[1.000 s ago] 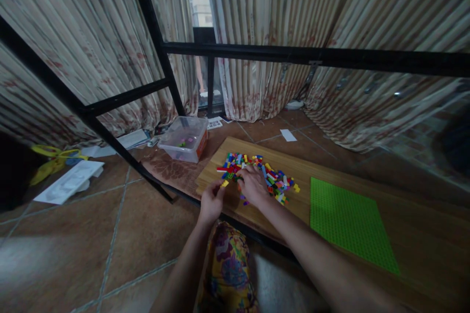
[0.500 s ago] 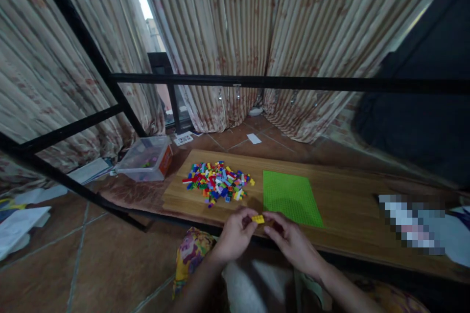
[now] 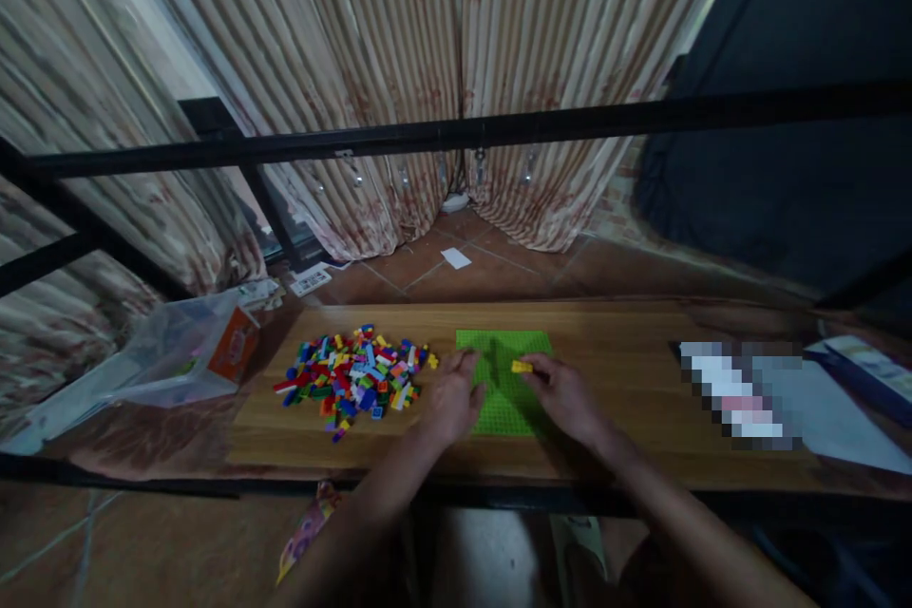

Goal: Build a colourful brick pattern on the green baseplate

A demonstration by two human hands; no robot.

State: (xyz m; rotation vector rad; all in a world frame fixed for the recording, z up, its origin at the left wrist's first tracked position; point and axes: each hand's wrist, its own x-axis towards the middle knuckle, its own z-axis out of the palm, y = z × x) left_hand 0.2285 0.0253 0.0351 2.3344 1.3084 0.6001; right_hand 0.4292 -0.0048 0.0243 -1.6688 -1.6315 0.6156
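Head camera view had a bit of flowery cloth [image 3: 308, 532] at the near left, low down by my arm. Past it was the long wooden board [image 3: 613, 437], and both my hands were up over it. My right hand [image 3: 568, 401] had its thumb and fingers closed on a little yellow brick [image 3: 522, 367]. I held that brick over the right part of the green plate [image 3: 507, 413], and I could not tell if it touched the bumps. My left hand [image 3: 453, 397] was open, with the thumb apart from the fingers, at the left edge of the plate. I could not tell if that hand touched the plate or was just above it. A dark shadow lay on the green between my hands.

To the left of my left hand was a big messy pile of bricks [image 3: 356, 375], red, blue, yellow, white and more. Farther left sat a see-through box [image 3: 178, 370] with an orange label on its side. On the far right of the board's end were some papers [image 3: 830, 413]. Behind the board, a white card [image 3: 456, 257] lay on the brown tile floor [image 3: 499, 256]. A black bar [image 3: 399, 141] ran across, and long striped curtains [image 3: 370, 38] hung behind it.
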